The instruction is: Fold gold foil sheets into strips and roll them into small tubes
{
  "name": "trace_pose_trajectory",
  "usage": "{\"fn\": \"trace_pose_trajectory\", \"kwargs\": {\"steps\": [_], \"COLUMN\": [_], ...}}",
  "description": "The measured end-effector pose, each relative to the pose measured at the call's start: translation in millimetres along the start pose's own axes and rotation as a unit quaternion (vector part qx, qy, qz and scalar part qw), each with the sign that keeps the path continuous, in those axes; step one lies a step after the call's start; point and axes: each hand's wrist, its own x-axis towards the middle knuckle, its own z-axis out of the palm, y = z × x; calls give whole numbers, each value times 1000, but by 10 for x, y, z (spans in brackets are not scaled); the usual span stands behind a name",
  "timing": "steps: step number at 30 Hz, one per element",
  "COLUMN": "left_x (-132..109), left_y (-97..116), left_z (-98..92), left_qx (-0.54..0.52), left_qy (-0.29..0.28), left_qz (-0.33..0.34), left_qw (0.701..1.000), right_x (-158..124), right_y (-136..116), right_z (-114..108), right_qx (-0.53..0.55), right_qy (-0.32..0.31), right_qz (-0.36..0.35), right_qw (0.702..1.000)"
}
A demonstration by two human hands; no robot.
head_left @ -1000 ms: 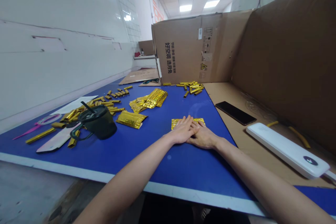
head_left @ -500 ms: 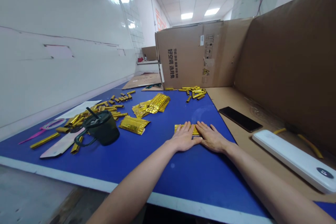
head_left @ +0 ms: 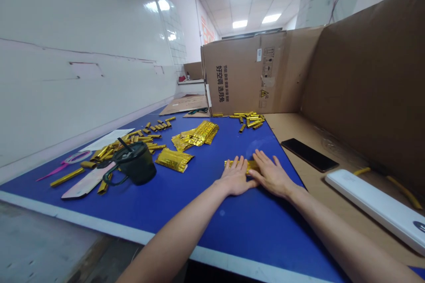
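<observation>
Flat on a gold foil piece [head_left: 253, 166] lies my left hand [head_left: 236, 178], fingers stretched out and covering much of it. My right hand [head_left: 271, 175] is open too, its thumb beside the left thumb and its fingers angled over the foil's right end. How far the foil runs under the hands is hidden. To the left, a flat gold foil packet [head_left: 174, 159] rests on the blue table [head_left: 199, 194]. Behind that packet is a loose pile of gold foil packets [head_left: 202, 133].
A dark green mug [head_left: 138, 170] with a straw stands left among gold tubes [head_left: 146, 138]. More gold rolls [head_left: 254, 121] lie by the cardboard box [head_left: 245, 79]. On the right are a black phone [head_left: 308, 154] and a white device [head_left: 375, 208]. Pink-edged tape [head_left: 78, 156] lies far left.
My right hand has lifted slightly and its fingers have shifted, with the thumb now reaching over the foil. My left hand stays flat on it. The whole view has shifted a little.
</observation>
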Motion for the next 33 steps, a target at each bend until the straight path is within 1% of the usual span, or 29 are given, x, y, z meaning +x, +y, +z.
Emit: {"fn": "trace_pose_trajectory", "kwargs": {"steps": [1,3,5,8,12,15,18,22,26,30,33], "left_x": [-1,-3,-2,9,21,14,3,8,23,20,9], "left_y": [-1,0,5,12,-14,-71,-151,-260,-314,-309,-302], "left_z": [-6,-18,-24,-14,4,-15,-56,-90,-87,-100,-111], "left_qx": [3,11,15,11,12,12,10,6,7,5,1], "left_qy": [-6,-18,-22,-15,-6,-15,-26,-28,-29,-32,-33], "left_qz": [6,19,22,5,5,-2,-29,-60,-60,-53,-52], "left_qw": [1000,1000,999,1000,1000,1000,999,998,998,998,998], "right_x": [-14,-39,-50,-35,-5,-5,-10,5,28,15,-3], "right_y": [-70,-183,-214,-117,29,55,84,182,261,225,163], "right_z": [1,10,26,44,34,6,-25,-49,-74,-127,-160], "right_qx": [38,102,120,98,41,23,11,6,14,13,-7], "right_qy": [-9,-53,-70,-74,-79,-89,-98,-99,-84,-39,-22], "right_qz": [-30,-89,-103,-77,-41,-21,-3,-24,-40,-32,-31], "right_qw": [999,989,985,990,995,996,995,995,996,999,999]}}
